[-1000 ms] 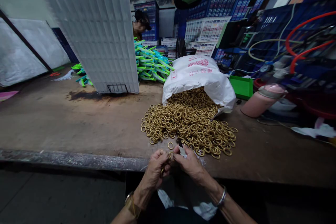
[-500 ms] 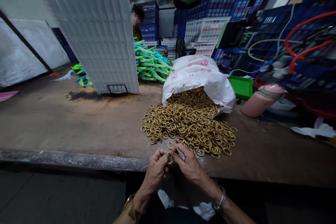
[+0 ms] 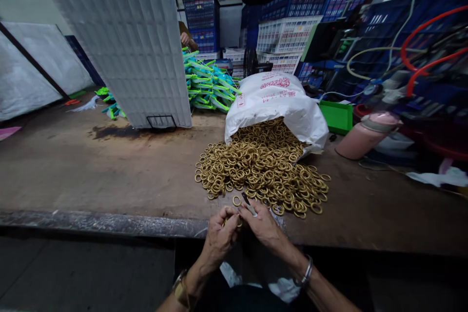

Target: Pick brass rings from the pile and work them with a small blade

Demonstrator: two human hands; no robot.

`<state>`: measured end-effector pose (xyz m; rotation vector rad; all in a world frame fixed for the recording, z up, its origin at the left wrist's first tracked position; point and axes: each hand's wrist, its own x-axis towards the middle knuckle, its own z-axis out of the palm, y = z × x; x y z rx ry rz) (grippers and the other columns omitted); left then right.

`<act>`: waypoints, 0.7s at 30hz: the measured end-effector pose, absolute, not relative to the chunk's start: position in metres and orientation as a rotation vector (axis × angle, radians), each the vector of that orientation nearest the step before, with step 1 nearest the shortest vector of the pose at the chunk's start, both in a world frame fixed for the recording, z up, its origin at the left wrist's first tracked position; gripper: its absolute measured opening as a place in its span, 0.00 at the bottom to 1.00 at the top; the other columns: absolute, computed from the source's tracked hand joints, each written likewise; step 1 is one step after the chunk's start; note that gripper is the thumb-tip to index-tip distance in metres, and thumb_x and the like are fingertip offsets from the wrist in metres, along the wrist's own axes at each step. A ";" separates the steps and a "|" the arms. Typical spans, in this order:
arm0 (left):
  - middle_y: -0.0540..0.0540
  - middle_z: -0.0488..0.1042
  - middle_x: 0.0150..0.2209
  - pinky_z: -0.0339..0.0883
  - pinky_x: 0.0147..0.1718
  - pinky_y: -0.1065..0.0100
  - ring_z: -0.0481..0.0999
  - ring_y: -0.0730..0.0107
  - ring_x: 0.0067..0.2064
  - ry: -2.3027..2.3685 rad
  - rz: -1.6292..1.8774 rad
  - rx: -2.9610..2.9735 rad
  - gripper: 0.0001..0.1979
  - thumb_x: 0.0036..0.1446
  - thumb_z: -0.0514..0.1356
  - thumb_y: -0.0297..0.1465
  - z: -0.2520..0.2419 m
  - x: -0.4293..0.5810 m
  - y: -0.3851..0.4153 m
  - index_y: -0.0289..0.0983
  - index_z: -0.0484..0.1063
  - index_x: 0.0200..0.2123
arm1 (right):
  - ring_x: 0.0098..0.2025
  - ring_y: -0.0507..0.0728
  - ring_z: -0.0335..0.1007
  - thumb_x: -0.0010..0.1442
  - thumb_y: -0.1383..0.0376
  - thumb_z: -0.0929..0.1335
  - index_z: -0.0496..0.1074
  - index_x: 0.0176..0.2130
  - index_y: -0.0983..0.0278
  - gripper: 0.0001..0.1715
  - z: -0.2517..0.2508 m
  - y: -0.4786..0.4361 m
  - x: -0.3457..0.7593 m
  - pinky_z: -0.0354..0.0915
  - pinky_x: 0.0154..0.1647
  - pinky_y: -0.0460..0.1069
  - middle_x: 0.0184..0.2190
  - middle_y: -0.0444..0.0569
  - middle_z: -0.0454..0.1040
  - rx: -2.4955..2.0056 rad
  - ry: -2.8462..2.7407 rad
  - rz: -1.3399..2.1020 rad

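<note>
Close together at the table's front edge, my two hands work over one gold-coloured ring (image 3: 239, 223). My left hand (image 3: 219, 236) is closed, pinching that ring between thumb and fingers. In my right hand (image 3: 268, 229) is a slim, knife-like tool (image 3: 250, 206) with a dark tip and a grey body, its tip pointing up and away from me. The right fingertips are beside the ring; whether they touch it is hidden. Just beyond my hands a single loose ring (image 3: 236, 201) lies flat. Behind it spreads a heap of gold rings (image 3: 256, 170), spilling out of a white sack (image 3: 266, 95).
A white ribbed panel (image 3: 127, 53) stands upright at the left on the wooden table (image 3: 73, 170). Behind it are green and blue strips (image 3: 212, 85) and a person's hand (image 3: 186, 39). To the right are a green tray (image 3: 336, 117) and a pink bottle (image 3: 367, 136).
The tool in my right hand has swung so its dark tip now points up. My left hand keeps its pinch. The view has shifted slightly, and the co-worker's hand has come into sight.
</note>
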<state>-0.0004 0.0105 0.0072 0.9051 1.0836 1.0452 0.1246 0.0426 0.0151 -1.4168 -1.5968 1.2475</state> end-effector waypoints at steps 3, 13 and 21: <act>0.56 0.62 0.19 0.43 0.12 0.79 0.54 0.84 0.15 1.067 0.964 0.783 0.18 0.46 0.57 0.45 0.007 0.000 0.010 0.38 0.60 0.32 | 0.23 0.49 0.54 0.52 0.57 0.61 0.65 0.26 0.66 0.14 0.013 0.042 0.125 0.55 0.24 0.43 0.20 0.40 0.62 -1.407 -1.605 1.235; 0.54 0.66 0.24 0.45 0.13 0.79 0.55 0.85 0.16 0.978 1.046 0.778 0.14 0.50 0.57 0.42 0.000 0.002 0.010 0.37 0.60 0.29 | 0.20 0.49 0.58 0.54 0.56 0.59 0.67 0.26 0.66 0.17 0.003 0.046 0.126 0.56 0.21 0.44 0.16 0.41 0.64 -1.432 -1.531 1.303; 0.56 0.65 0.19 0.44 0.12 0.79 0.55 0.84 0.15 1.084 1.074 0.745 0.16 0.46 0.59 0.42 0.005 0.004 0.014 0.38 0.58 0.29 | 0.23 0.50 0.59 0.56 0.64 0.56 0.64 0.26 0.63 0.13 0.000 0.041 0.132 0.53 0.25 0.44 0.19 0.43 0.65 -1.519 -1.915 0.848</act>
